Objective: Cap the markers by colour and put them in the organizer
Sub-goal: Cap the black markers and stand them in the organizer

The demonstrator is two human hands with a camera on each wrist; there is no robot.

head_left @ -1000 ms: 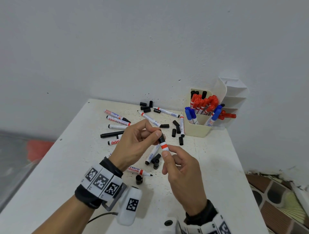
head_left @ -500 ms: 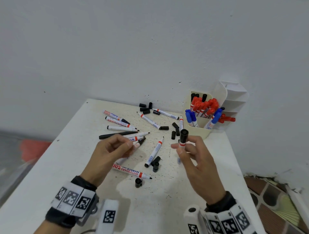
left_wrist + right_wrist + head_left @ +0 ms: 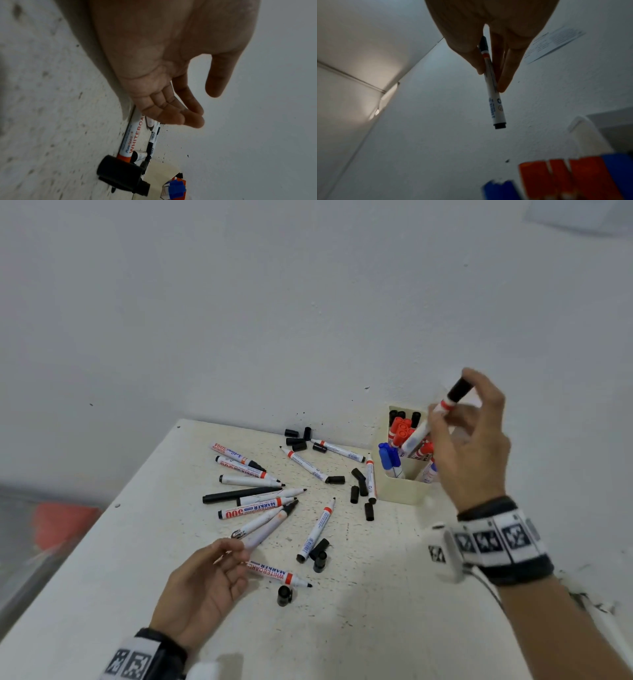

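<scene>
My right hand (image 3: 459, 419) pinches a white marker with a black cap (image 3: 435, 419) and holds it tilted, cap end up, over the cream organizer (image 3: 400, 491) at the table's back right. In the right wrist view the capped marker (image 3: 493, 86) hangs from the fingers (image 3: 506, 70) above red and blue caps. My left hand (image 3: 219, 563) hovers open, holding nothing, its fingertips close to an uncapped marker (image 3: 267, 529). In the left wrist view the left hand (image 3: 185, 102) is relaxed above a "WHITEBOARD" marker (image 3: 130, 140) and a loose black cap (image 3: 120, 173).
Several uncapped markers (image 3: 250, 481) and loose black caps (image 3: 356, 491) lie scattered over the white table (image 3: 359, 628). The organizer holds red, blue and black capped markers (image 3: 399, 429). A white wall stands right behind it. The table's left edge drops off to the floor.
My right hand has carried the black-capped marker up and to the right, over the organizer. My left hand has let go and sunk toward the markers on the table.
</scene>
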